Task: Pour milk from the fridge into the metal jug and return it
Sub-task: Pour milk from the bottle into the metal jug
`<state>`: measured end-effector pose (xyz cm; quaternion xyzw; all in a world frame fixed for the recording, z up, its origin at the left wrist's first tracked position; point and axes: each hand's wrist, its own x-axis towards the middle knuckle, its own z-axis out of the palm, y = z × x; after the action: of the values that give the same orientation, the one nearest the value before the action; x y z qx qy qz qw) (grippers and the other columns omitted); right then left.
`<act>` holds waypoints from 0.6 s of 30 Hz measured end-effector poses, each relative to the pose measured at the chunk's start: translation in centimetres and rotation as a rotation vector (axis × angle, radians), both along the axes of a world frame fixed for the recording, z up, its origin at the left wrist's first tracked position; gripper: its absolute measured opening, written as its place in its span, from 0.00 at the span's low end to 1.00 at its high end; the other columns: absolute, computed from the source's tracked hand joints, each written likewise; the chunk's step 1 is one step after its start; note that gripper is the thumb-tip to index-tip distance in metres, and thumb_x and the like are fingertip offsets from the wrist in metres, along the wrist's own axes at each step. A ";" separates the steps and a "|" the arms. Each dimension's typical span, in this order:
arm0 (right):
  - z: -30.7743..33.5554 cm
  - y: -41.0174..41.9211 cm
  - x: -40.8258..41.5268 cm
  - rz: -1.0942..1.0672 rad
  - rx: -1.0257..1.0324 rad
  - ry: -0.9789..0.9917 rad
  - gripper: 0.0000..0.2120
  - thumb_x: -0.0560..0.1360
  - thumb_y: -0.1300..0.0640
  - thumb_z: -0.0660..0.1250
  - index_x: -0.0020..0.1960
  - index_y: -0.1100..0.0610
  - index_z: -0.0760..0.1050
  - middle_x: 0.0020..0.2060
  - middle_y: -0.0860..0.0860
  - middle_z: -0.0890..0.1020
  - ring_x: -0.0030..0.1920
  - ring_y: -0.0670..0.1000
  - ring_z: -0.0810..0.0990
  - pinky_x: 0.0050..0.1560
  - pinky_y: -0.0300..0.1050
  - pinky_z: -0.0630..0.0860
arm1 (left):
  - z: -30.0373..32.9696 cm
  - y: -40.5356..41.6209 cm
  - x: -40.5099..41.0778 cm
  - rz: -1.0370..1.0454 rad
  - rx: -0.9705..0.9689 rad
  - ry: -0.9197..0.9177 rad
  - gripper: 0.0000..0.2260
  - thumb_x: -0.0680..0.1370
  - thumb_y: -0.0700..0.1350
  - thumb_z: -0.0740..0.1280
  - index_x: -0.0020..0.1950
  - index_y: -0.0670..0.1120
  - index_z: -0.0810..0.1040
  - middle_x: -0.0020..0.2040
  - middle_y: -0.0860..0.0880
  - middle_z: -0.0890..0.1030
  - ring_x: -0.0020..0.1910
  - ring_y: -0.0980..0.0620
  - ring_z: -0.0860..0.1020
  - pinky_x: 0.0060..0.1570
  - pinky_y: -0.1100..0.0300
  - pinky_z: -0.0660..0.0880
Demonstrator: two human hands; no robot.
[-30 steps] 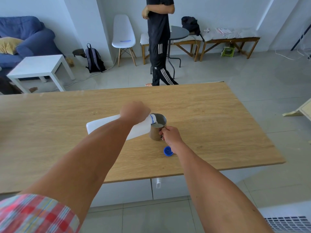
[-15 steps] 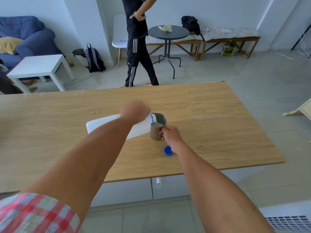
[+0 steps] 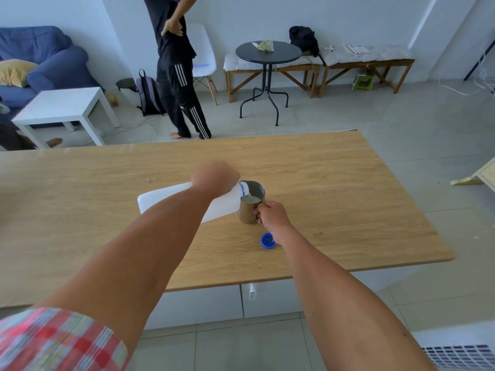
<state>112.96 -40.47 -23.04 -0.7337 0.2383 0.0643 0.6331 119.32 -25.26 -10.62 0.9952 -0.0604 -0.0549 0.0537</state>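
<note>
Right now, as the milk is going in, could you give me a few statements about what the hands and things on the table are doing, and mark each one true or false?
1. The left hand tips the milk bottle over the metal jug. True.
2. The right hand rests flat on the table, away from the jug. False: it holds the jug at its handle side.
3. The blue cap is screwed onto the bottle. False: it lies on the table, near the right wrist.
4. White milk shows inside the jug. True.
5. The jug lies on its side. False: it stands upright.
</note>
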 end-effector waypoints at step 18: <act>-0.1 0.0 0.0 0.004 -0.011 -0.003 0.14 0.81 0.63 0.58 0.43 0.60 0.80 0.43 0.57 0.81 0.41 0.52 0.74 0.46 0.49 0.71 | 0.1 0.0 -0.1 0.011 0.000 0.019 0.14 0.81 0.50 0.56 0.46 0.43 0.77 0.38 0.47 0.75 0.35 0.48 0.72 0.40 0.54 0.68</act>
<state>112.97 -40.50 -23.11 -0.7378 0.2363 0.0632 0.6291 119.20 -25.27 -10.53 0.9950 -0.0544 -0.0638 0.0547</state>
